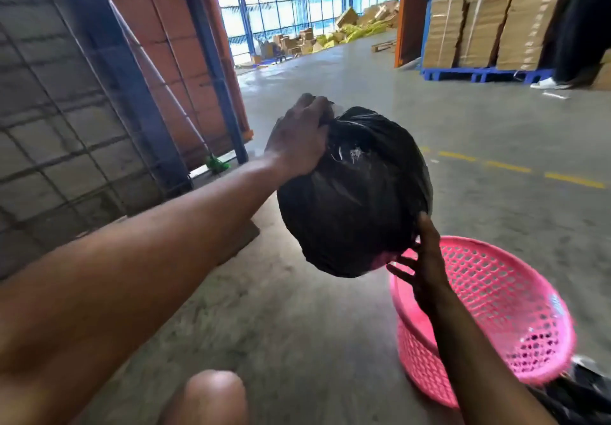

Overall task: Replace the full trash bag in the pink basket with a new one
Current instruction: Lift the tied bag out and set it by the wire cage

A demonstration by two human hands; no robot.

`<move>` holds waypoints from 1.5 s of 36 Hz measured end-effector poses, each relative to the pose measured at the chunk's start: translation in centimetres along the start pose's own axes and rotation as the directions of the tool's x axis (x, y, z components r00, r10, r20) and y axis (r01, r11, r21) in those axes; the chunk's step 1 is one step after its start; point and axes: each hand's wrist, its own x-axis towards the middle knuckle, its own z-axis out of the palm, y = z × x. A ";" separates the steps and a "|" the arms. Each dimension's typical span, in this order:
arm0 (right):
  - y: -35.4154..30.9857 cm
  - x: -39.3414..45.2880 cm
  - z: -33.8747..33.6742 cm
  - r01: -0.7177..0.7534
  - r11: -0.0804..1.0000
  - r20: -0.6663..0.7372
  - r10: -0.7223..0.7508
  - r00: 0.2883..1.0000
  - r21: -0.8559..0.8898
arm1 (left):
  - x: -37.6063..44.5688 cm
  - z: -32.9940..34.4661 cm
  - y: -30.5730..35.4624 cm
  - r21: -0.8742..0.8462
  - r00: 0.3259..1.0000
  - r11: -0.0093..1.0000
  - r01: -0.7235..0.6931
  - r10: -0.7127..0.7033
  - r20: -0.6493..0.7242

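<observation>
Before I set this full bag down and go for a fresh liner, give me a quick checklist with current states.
1. Black bag out of the pink basket: ok.
2. Left hand gripping the gathered neck: ok.
3. Right hand steadying the bag's lower side: ok.
4. Neck knotted: cannot tell.
5. Basket empty and upright: ok, though its picture is blurred.
6. New bag within reach: cannot tell; something dark lies by the basket.
</observation>
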 end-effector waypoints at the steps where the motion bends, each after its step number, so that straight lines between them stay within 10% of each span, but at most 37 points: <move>1: 0.9 -0.2 2.0 -0.026 1.000 0.025 0.026 0.999 0.012 | -1.0 -0.5 -1.6 0.003 1.000 1.000 0.005 -0.005 0.002; 19: 24.6 -1.8 35.5 -0.489 0.846 0.145 0.522 0.841 -0.212 | -24.7 -1.5 -37.3 -0.048 0.858 0.860 0.507 -0.510 -0.064; 28: 35.3 -0.7 44.2 -0.424 0.856 0.166 0.483 0.860 -0.295 | -30.5 0.6 -48.6 0.006 0.782 0.783 0.622 -0.621 -0.046; 35: 41.0 0.1 46.8 -0.240 0.799 0.370 0.493 0.788 -0.552 | -35.4 3.1 -53.5 0.128 0.612 0.681 0.721 -0.713 0.342; 54: 28.6 2.2 40.9 0.179 0.696 0.449 0.226 0.864 -0.695 | -26.9 3.0 -45.2 0.111 0.853 0.860 0.498 -0.509 0.115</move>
